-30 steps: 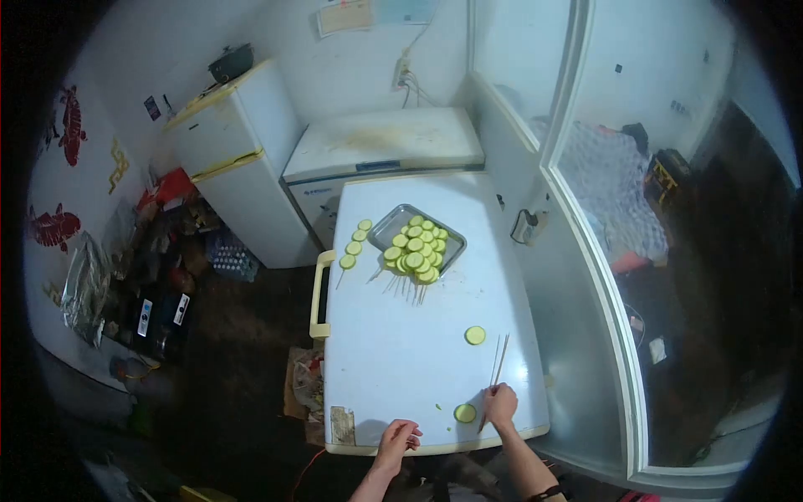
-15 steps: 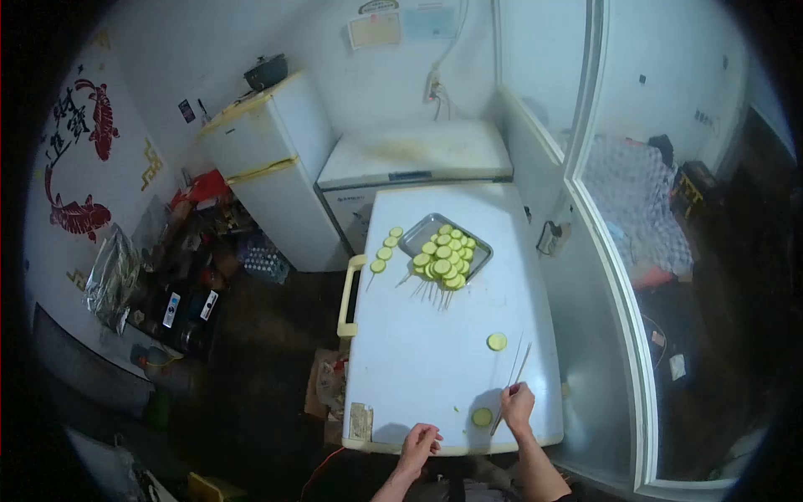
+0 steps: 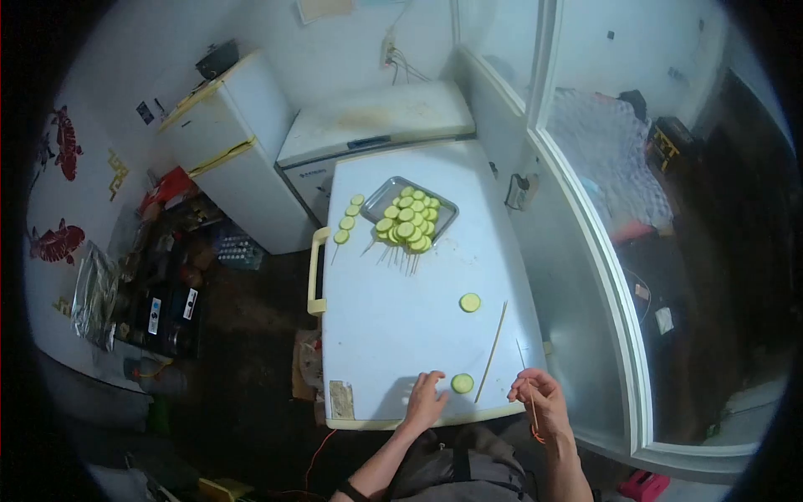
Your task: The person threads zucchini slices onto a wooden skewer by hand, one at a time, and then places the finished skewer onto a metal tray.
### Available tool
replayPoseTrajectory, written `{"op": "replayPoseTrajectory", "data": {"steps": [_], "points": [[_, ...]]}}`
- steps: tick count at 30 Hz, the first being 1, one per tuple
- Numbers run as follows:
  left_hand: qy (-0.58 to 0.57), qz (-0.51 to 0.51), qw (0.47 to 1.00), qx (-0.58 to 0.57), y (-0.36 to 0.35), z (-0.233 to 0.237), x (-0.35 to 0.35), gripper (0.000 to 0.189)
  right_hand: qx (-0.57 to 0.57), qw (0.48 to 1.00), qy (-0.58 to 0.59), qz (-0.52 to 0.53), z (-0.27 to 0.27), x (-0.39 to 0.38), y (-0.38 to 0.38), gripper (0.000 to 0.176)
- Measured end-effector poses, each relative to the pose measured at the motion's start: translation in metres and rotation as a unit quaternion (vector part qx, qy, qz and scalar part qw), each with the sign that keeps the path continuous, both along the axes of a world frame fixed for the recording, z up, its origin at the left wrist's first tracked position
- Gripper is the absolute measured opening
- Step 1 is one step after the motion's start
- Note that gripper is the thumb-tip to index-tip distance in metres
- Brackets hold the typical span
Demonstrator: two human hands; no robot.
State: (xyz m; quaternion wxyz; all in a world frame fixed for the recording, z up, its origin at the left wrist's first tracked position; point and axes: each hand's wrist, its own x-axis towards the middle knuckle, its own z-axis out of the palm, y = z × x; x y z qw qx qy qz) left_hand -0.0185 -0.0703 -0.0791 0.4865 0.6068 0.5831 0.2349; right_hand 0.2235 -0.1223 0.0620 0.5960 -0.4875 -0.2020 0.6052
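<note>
A thin skewer (image 3: 521,355) is pinched in my right hand (image 3: 544,397), off the table's front right corner, its tip pointing up and away. My left hand (image 3: 427,400) is open over the front edge, fingers apart, just left of a round zucchini slice (image 3: 462,383). Between the hands a bamboo skewer (image 3: 492,350) lies on the white table (image 3: 401,335). Farther back rests another zucchini slice (image 3: 470,302). A pile of skewered zucchini slices (image 3: 410,219) sits in and over the front of a metal tray (image 3: 383,199), sticks toward me. Left of it lies one skewer of zucchini slices (image 3: 346,223).
A yellowish handle (image 3: 317,272) sticks out from the table's left side. Behind stand a white chest freezer (image 3: 376,121) and a fridge (image 3: 251,197). A framed glass partition (image 3: 577,251) runs along the right. Bottles and boxes (image 3: 238,251) crowd the floor at left.
My right hand has moved right with one skewer, leaving the other on the table. The left hand has opened and come nearer the front slice. The view has shifted.
</note>
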Motion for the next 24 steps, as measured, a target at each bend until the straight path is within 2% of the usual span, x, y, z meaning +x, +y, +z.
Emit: {"op": "replayPoseTrajectory", "data": {"steps": [2, 3, 4, 6, 9, 13, 16, 17, 18, 19, 20, 21, 22, 24], "points": [[0.155, -0.139, 0.958, 0.199, 0.001, 0.006, 0.020, 0.048, -0.017, 0.997, -0.069, 0.003, -0.022, 0.012, -0.015, 0.017], [0.178, -0.183, 0.959, 0.124, 0.004, 0.018, 0.029, 0.060, -0.047, 0.992, -0.121, 0.007, -0.028, 0.019, -0.021, 0.020], [0.177, -0.186, 0.959, 0.125, 0.003, 0.012, 0.037, 0.060, -0.047, 0.992, -0.121, 0.004, -0.037, 0.024, -0.027, 0.020], [0.259, -0.228, 0.923, 0.169, 0.005, -0.004, 0.050, 0.055, 0.005, 0.930, -0.368, -0.007, -0.053, 0.033, -0.034, 0.021], [0.277, -0.258, 0.911, 0.164, 0.008, -0.019, 0.057, 0.049, -0.020, 0.945, -0.327, 0.023, -0.044, 0.043, -0.037, 0.021], [0.267, -0.273, 0.904, 0.194, 0.012, -0.033, 0.058, 0.044, -0.043, 0.959, -0.281, -0.018, -0.010, 0.032, -0.029, 0.030], [0.267, -0.236, 0.912, 0.204, 0.021, -0.030, 0.060, 0.039, -0.053, 0.955, -0.290, -0.034, -0.006, 0.033, -0.025, 0.034], [0.137, -0.175, 0.970, 0.102, 0.029, -0.035, 0.058, 0.036, -0.050, 0.955, -0.288, -0.044, -0.010, 0.035, -0.023, 0.030], [0.003, -0.109, 0.994, -0.004, 0.037, -0.030, 0.055, 0.033, -0.047, 0.956, -0.284, -0.054, -0.012, 0.035, -0.023, 0.028], [0.004, -0.109, 0.994, -0.004, 0.044, -0.025, 0.049, 0.033, -0.047, 0.956, -0.284, -0.054, -0.012, 0.034, -0.020, 0.028], [-0.233, -0.044, 0.959, -0.152, 0.056, 0.000, 0.043, 0.035, -0.038, 0.969, -0.233, -0.074, -0.010, 0.030, -0.014, 0.028], [-0.451, 0.026, 0.846, -0.284, 0.065, 0.022, 0.036, 0.039, -0.028, 0.979, -0.181, -0.091, -0.009, 0.026, -0.008, 0.030], [-0.452, 0.031, 0.847, -0.278, 0.071, 0.040, 0.028, 0.039, -0.024, 0.980, -0.179, -0.085, -0.006, 0.023, -0.003, 0.030], [-0.608, 0.026, 0.710, -0.355, 0.073, 0.069, 0.013, 0.043, -0.012, 0.995, -0.093, -0.037, 0.000, 0.014, 0.003, 0.026]]}}
